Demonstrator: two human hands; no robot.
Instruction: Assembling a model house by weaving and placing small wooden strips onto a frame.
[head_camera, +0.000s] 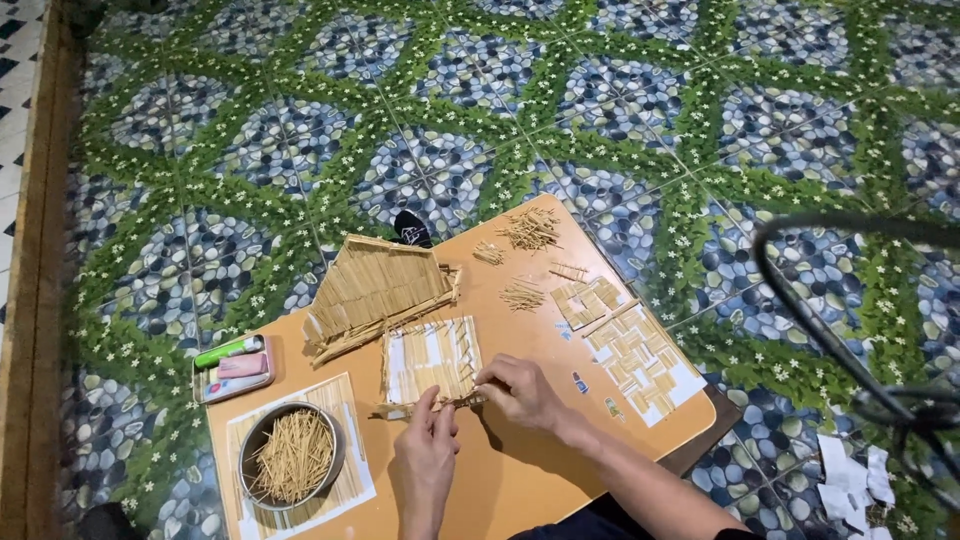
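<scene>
Stick panel flat on table, centre, front edge toward person. Left hand pinches near edge strip between fingertips, likely steadying it. Right hand closed on same edge from right, fingertips pressing sticks, probably seating them. Both hands touch panel's near edge. Steel bowl of sticks close on left; thatched roof piece just behind panel.

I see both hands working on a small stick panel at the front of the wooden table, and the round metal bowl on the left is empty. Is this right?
Not quite. The head view shows the round metal bowl holding a heap of thin sticks, not empty. The rest stands: left hand and right hand work on the small stick panel on the wooden table.
</scene>
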